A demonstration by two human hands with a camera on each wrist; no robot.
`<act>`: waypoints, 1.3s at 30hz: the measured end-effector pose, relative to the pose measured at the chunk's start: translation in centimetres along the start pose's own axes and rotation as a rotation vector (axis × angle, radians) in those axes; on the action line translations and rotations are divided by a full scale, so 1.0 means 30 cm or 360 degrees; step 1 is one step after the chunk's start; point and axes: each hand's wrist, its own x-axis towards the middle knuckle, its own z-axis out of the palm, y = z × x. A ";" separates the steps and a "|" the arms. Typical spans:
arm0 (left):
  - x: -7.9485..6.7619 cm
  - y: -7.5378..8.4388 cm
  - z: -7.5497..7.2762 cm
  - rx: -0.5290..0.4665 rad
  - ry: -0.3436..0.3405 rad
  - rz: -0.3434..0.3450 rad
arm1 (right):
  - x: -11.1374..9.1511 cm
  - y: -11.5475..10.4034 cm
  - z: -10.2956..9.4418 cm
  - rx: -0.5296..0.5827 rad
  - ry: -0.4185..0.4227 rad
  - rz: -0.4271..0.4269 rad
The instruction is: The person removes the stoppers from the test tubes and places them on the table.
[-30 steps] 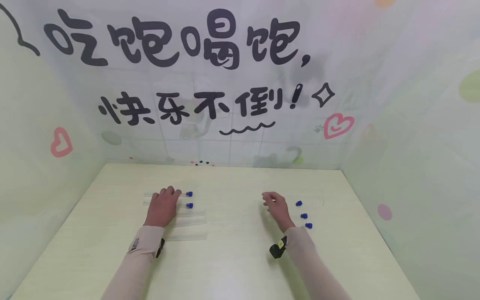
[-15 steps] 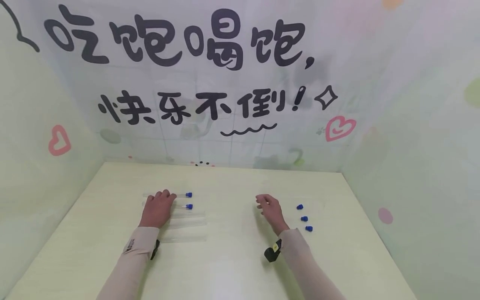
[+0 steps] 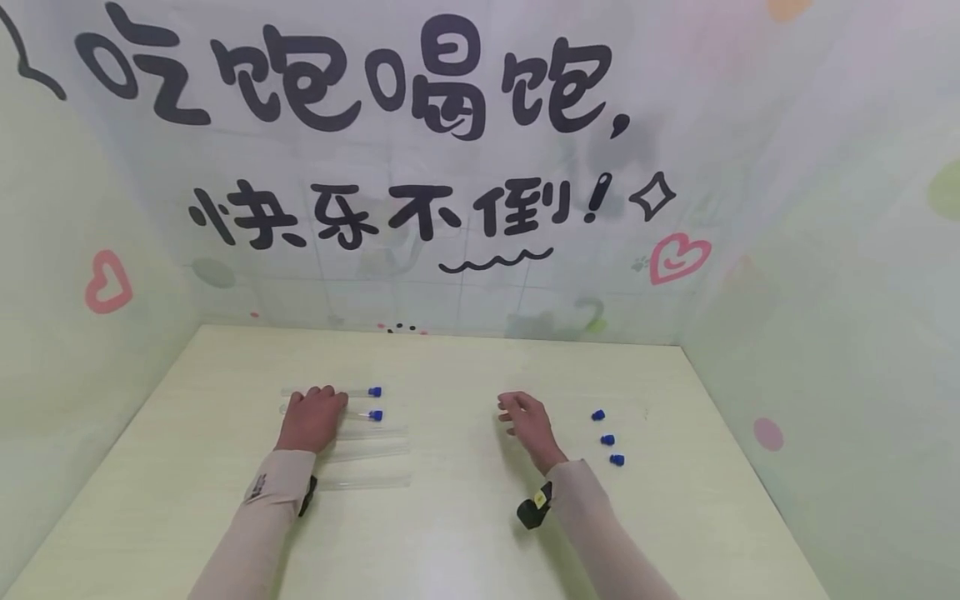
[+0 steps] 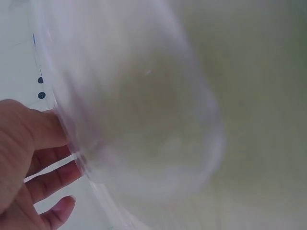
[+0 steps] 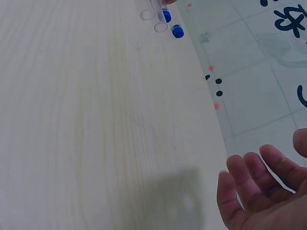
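Several clear tubes lie side by side on the pale table [image 3: 465,533]. The two far ones carry blue caps [image 3: 375,392] [image 3: 377,415]; two nearer tubes [image 3: 371,450] [image 3: 367,482] are uncapped. My left hand [image 3: 311,417] rests palm down across the far tubes, fingers fairly straight. In the left wrist view a blurred clear tube [image 4: 139,120] fills the frame beside my left hand's fingers [image 4: 48,177]. My right hand [image 3: 525,421] hovers empty with loosely curled fingers, left of three loose blue caps [image 3: 597,414] [image 3: 607,439] [image 3: 617,459]. The right wrist view shows its empty palm [image 5: 259,196] and the capped tubes [image 5: 166,16] far off.
Printed plastic sheeting [image 3: 450,208] walls the table at the back and on both sides. A black strap [image 3: 532,510] sits at my right wrist. Bare tabletop lies between the hands and along the front.
My right hand has drifted left, away from the three loose caps. My left hand has slid slightly left along the tubes. The tubes and caps stay put.
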 end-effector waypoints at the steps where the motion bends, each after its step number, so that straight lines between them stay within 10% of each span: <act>1: -0.002 0.002 -0.003 0.0001 -0.0009 0.0001 | -0.002 0.002 0.004 0.0012 -0.0005 -0.0002; 11: -0.012 0.068 -0.043 0.0025 0.0051 0.0049 | -0.019 0.010 0.024 0.0118 -0.0093 -0.0034; 28: 0.019 0.407 -0.041 0.0078 0.0520 0.0497 | -0.052 -0.026 0.006 0.0299 -0.0237 0.0040; 39: 0.016 0.480 -0.025 0.0148 0.0583 0.0559 | -0.051 -0.005 0.013 0.0383 -0.0279 0.0036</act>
